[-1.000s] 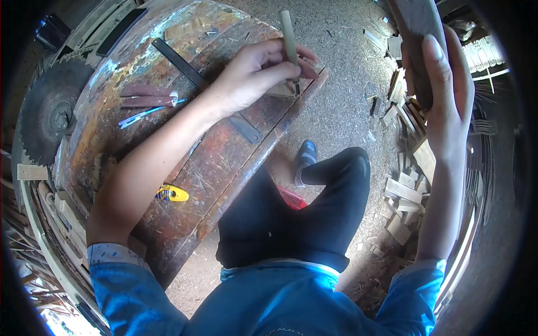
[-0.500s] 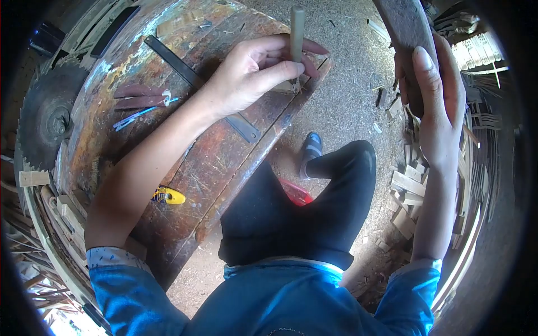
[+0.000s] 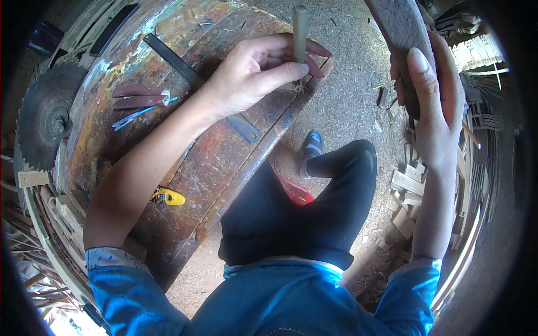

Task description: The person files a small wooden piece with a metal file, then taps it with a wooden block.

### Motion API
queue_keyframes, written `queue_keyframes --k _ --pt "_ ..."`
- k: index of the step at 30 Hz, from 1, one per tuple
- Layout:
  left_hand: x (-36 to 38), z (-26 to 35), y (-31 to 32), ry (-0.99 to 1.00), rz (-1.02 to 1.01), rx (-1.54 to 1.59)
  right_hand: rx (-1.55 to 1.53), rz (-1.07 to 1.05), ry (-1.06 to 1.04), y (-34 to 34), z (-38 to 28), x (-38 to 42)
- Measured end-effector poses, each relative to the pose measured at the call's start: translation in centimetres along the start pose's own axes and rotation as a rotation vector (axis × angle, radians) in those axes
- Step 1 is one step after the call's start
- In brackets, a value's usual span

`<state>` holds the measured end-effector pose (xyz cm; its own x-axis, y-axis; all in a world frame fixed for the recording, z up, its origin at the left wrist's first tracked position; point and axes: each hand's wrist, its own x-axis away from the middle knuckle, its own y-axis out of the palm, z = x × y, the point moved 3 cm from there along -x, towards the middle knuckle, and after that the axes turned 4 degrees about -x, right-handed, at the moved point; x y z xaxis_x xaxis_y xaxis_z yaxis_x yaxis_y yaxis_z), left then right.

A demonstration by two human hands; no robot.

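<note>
My left hand [image 3: 258, 75] pinches a chisel [image 3: 300, 33] that stands nearly upright, its pale handle rising above my fingers. The chisel's lower end sits over a small piece of wood [image 3: 290, 88] at the corner of the workbench [image 3: 216, 182]; my fingers partly hide the contact. Raised off to the right, my right hand [image 3: 434, 92] is wrapped round a thick, dark wooden mallet [image 3: 400, 28], whose far end runs out of the top of the view. A dark flat metal bar [image 3: 174, 61] lies on the bench beneath my left forearm.
Rolled brown sandpaper-like pieces [image 3: 140, 96] and a blue pen [image 3: 131, 117] lie on the bench. A yellow-handled tool [image 3: 171, 196] is by my left forearm. A toothed circular saw blade [image 3: 53, 117] stands at the left. Wood offcuts [image 3: 408, 182] litter the floor at right.
The mallet has shifted slightly left and down with my right hand. My left hand and the chisel have moved only a few pixels to the right.
</note>
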<state>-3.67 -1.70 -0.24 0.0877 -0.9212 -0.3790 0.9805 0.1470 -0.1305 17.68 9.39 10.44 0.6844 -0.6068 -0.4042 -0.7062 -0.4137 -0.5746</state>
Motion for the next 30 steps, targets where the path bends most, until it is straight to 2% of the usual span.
queue_keyframes --k 4,7,9,11,13,14,17,18,19,20,23,24,27,28,30 --pt "0.1 -0.1 0.0 -0.018 -0.014 -0.010 0.049 0.006 0.006 0.0 0.1 0.1" --pt "0.2 -0.5 0.1 -0.019 -0.019 -0.036 0.156 0.062 -0.130 0.3 -0.2 -0.3" --pt "0.3 -0.4 0.2 -0.021 -0.028 -0.034 0.329 0.136 -0.380 -1.0 -0.5 -1.4" --pt "0.2 -0.4 0.3 -0.010 -0.040 -0.026 0.262 0.139 -0.290 -4.2 -1.4 -2.1" --pt "0.2 -0.4 0.4 -0.006 -0.047 -0.012 -0.293 0.137 -0.218 -4.1 -2.4 -3.0" --pt "0.2 -0.6 0.4 -0.009 -0.050 -0.001 -0.163 0.126 -0.272 -3.9 -2.2 -3.1" --pt "0.2 -0.8 0.4 -0.012 -0.058 0.005 0.725 -0.273 -0.436 1.2 -4.3 -1.8" --pt "0.2 -0.9 0.3 -0.016 -0.061 0.002 0.537 -0.353 -0.271 0.6 -4.6 -2.3" --pt "0.2 -0.8 0.4 -0.012 -0.066 0.005 0.580 -0.170 -0.357 -1.1 -3.7 -2.5" --pt "0.2 -0.7 0.5 -0.014 -0.069 0.011 0.242 -0.119 -0.357 -2.5 -3.1 -3.3" --pt "0.2 -0.4 0.5 -0.014 -0.074 0.015 0.168 -0.097 -0.106 -5.8 -0.9 -3.9" --pt "0.3 -0.5 0.5 -0.008 -0.075 0.011 0.437 -0.253 -0.112 -1.5 -3.4 -3.2" --pt "-0.1 -0.5 0.3 0.018 -0.069 -0.026 0.430 -0.263 -0.333 0.0 -4.9 -3.6" --pt "0.1 -0.8 0.5 0.017 -0.061 -0.031 0.257 -0.111 -0.249 -0.8 -6.2 -4.4" --pt "0.2 -0.8 0.7 -0.012 -0.068 0.007 0.358 0.054 -0.321 0.8 -5.7 -4.5"
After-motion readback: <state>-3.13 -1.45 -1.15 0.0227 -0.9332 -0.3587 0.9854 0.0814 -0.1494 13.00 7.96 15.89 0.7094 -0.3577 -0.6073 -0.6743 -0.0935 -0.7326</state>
